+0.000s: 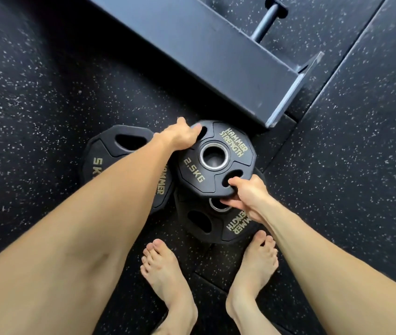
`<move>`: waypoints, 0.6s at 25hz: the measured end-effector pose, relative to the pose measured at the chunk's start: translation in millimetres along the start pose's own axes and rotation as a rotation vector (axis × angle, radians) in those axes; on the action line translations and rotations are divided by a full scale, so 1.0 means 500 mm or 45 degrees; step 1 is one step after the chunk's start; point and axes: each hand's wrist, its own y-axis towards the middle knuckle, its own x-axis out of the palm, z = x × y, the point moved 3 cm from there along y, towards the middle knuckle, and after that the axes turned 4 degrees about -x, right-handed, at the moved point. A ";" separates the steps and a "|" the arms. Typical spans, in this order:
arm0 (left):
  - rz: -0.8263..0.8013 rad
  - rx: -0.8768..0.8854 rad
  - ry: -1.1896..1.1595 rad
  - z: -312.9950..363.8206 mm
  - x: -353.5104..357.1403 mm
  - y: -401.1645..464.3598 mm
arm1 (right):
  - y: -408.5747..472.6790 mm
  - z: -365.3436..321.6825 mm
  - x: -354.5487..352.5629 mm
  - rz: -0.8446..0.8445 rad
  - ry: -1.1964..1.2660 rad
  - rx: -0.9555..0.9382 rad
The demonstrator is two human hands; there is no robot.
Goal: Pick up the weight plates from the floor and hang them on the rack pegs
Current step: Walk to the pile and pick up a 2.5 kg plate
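Both hands gripping matte black twelve-sided 2.5 kg plate (pixel 213 158), steel-ringed bore

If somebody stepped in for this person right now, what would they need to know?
Left hand and right hand both grip the 2.5 kg plate through its handle slots.
It sits over two more plates: a 5 kg plate on the left, another plate below.
Rack peg shows bare.
Done: nothing hung in view. Left: hang all three.

2.5 kg plate (pixel 193 163) matt black rubber, shiny metal hub; floor (pixel 47 81) speckled rubber.
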 end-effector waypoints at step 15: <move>0.037 0.026 -0.412 -0.071 -0.124 -0.545 | -0.471 -0.148 -0.090 -0.032 -0.398 -0.367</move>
